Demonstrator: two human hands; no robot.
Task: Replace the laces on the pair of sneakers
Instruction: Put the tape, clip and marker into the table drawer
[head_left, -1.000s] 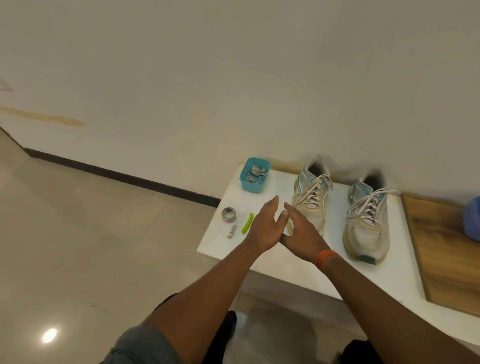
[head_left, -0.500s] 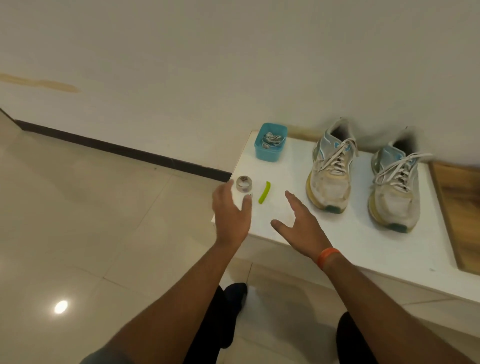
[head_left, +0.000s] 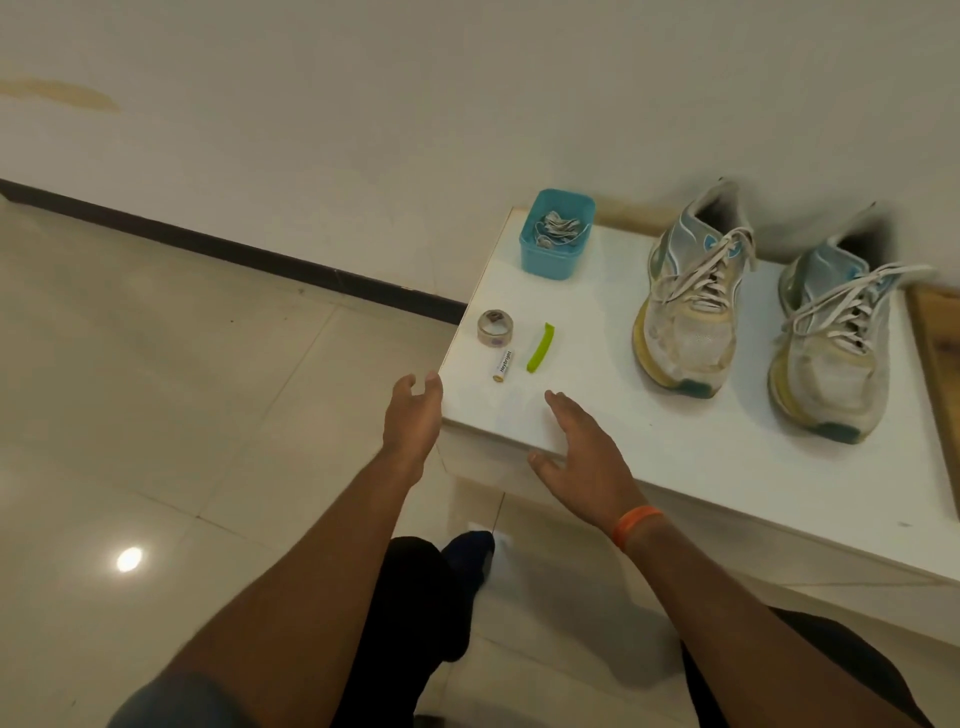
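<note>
Two sneakers, side by side on the white bench, toes toward the camera, heels near the wall: left sneaker (head_left: 691, 306) and right sneaker (head_left: 836, 332), well apart from both hands. Old laces (head_left: 698, 275) threaded through the eyelets on both, loose ends trailing over the sides, apparently untied. No lace pulled out, no eyelet emptied; nothing of the swap done as far as can be seen.

Behind and to the left of the sneakers, near the wall, a blue tub (head_left: 553, 260) holding a pale tangle, possibly the new laces, though too small to tell for sure. Nearer the bench's front left corner, a tape roll (head_left: 495, 327), a battery (head_left: 503, 365) and a green strip (head_left: 540, 347), lying close together but apart.

Left hand (head_left: 413, 415) at the bench's left edge, fingers loosely curled, holding nothing; touching the edge or just off it, cannot tell. Right hand (head_left: 584, 452) over the front edge of the bench (head_left: 649, 447), fingers straight and together, palm inward, empty. Orange band (head_left: 635, 525) on the right wrist.

Judged from this: the very start. Left to do: unlacing both sneakers, fetching the replacements, threading each pair of eyelets, tying off.
</note>
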